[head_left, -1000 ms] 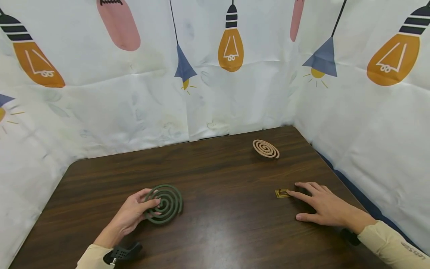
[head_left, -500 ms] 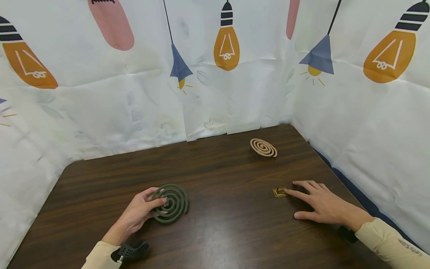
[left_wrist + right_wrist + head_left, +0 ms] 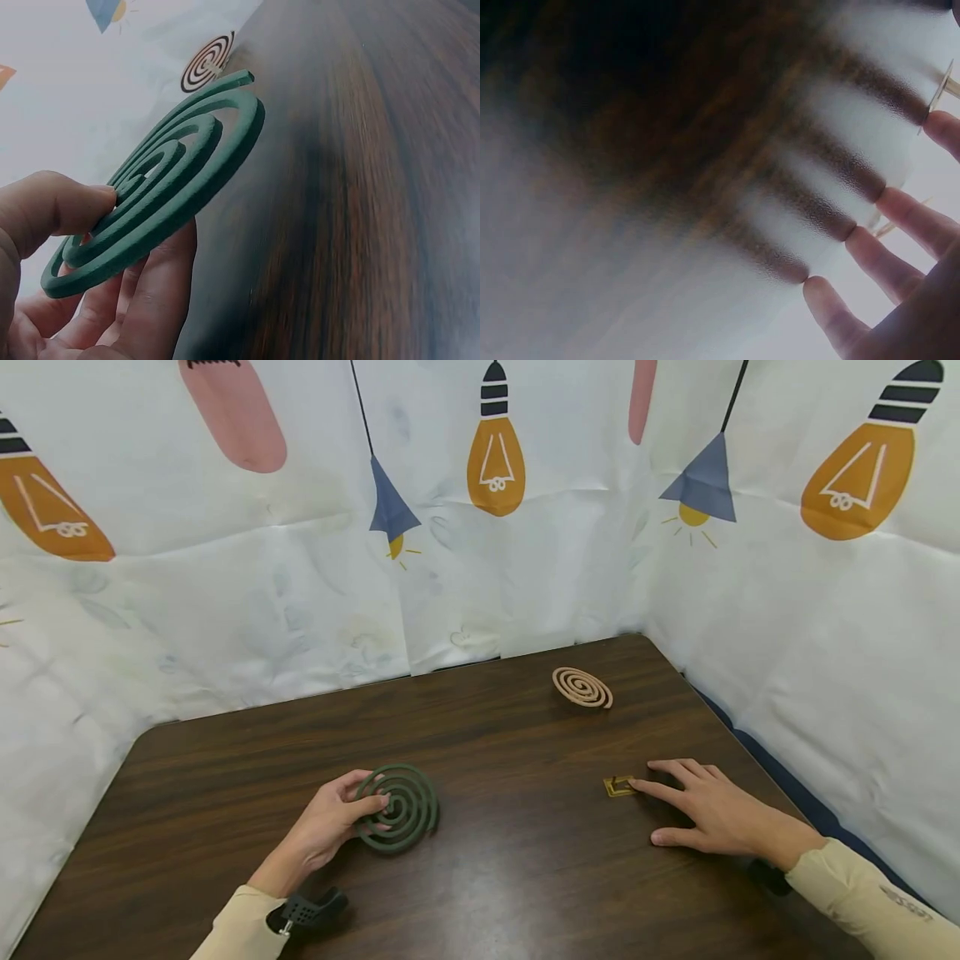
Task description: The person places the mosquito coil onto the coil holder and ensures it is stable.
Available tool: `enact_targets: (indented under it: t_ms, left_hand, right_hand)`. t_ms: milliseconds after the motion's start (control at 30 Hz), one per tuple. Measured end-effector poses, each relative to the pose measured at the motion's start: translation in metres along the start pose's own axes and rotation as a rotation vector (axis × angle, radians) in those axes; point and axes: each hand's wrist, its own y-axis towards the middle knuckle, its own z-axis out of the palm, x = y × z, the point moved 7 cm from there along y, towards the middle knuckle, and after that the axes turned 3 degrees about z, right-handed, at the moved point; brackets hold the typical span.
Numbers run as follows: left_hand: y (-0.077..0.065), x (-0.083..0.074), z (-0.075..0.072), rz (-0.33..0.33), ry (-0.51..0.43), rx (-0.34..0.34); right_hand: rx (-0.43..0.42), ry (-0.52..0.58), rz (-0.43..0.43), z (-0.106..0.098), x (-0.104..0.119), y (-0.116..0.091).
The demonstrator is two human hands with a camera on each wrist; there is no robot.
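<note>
My left hand (image 3: 318, 831) pinches a dark green mosquito coil (image 3: 169, 221), thumb on top near its centre and fingers underneath. The left wrist view shows the coil tilted above the table. On the right, my right hand (image 3: 708, 814) is spread low over the tabletop, fingertips on the surface. Its index fingertip touches the edge of a small gold metal coil stand (image 3: 618, 791), which has a short prong sticking up. Farther back lies a tan mosquito coil (image 3: 582, 687), slightly raised and tilted.
The dark wood-grain table (image 3: 480, 743) has rounded far corners. A white cloth (image 3: 300, 568) printed with lamps and bulbs hangs behind it and along the right side. Each wrist wears a black strap, the left strap (image 3: 307, 910) showing most.
My left hand has carried the green mosquito coil to the right, nearer the table's middle. The right hand keeps its place at the stand; the whole head view has shifted slightly.
</note>
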Motion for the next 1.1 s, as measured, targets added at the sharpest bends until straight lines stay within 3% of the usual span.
enact_targets:
  t_ms: [667, 1100]
  left_hand:
    - [0.020, -0.009, 0.030, 0.022, -0.016, 0.030]
    - [0.041, -0.010, 0.062, 0.016, -0.037, 0.097]
  right_hand:
    - [0.012, -0.017, 0.007, 0.000, 0.000, 0.001]
    - [0.027, -0.020, 0.011, 0.003, 0.000, 0.003]
